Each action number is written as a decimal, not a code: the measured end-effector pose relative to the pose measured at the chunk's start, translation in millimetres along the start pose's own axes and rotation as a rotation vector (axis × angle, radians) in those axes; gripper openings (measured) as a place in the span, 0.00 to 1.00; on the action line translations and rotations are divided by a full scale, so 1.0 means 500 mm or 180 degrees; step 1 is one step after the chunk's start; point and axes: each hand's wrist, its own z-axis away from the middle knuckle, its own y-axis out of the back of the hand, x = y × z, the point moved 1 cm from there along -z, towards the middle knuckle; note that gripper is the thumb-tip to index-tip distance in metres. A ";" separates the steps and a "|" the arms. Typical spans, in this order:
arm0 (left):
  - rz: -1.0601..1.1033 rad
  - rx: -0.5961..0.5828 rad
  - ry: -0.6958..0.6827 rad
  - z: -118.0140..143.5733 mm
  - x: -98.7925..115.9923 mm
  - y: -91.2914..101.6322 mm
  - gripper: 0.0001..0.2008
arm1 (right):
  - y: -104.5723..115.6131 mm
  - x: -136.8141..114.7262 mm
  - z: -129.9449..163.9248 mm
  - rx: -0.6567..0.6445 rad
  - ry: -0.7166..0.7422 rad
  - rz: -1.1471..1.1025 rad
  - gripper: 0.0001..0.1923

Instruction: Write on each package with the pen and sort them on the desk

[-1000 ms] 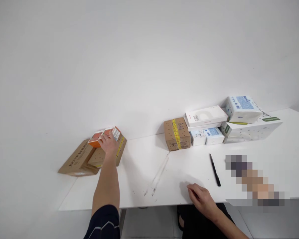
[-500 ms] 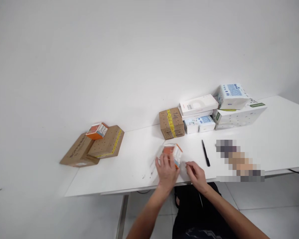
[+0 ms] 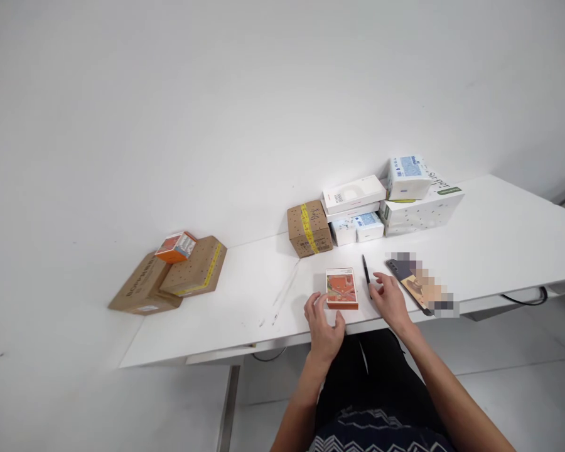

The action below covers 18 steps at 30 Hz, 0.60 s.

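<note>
A small orange-and-white box [image 3: 341, 289] lies on the white table in front of me, its printed face up. At its left front corner is my left hand [image 3: 324, 328], fingers apart and curved, with the fingertips beside or touching the box edge. My right hand [image 3: 392, 304] is at the lower end of a black pen [image 3: 366, 270], which lies on the table right of the box. Its fingers are bent but spread, at the pen's side; a firm grip does not show.
A phone [image 3: 412, 282], partly pixelated, lies right of my right hand. Along the wall stand a taped carton [image 3: 309, 229], white boxes [image 3: 354, 193], tissue packs [image 3: 408, 179] and a large white box [image 3: 421, 213]. Brown cartons [image 3: 139, 285] with another orange box [image 3: 175, 247] sit left.
My left hand has loosened from the orange box, which now lies turned with its picture side up. My right hand has moved right to the pen. The view has shifted slightly.
</note>
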 end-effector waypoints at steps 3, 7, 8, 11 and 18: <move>0.0606 -0.0222 0.0352 -0.002 -0.018 -0.007 0.28 | -0.017 -0.017 -0.019 -0.0395 0.0002 0.0751 0.22; 0.1295 -0.0448 0.1021 0.003 -0.032 -0.034 0.32 | -0.027 -0.042 -0.035 -0.0778 0.0054 0.1348 0.21; 0.1415 -0.0493 0.1114 0.003 -0.034 -0.040 0.33 | -0.027 -0.043 -0.036 -0.0808 0.0065 0.1361 0.21; 0.1606 -0.0641 0.1235 -0.001 -0.040 -0.051 0.36 | -0.020 -0.035 -0.032 -0.0607 0.0168 0.1144 0.20; 0.1626 -0.0880 0.1185 -0.012 -0.055 -0.051 0.35 | -0.018 -0.017 0.022 -0.0269 0.0877 0.0534 0.22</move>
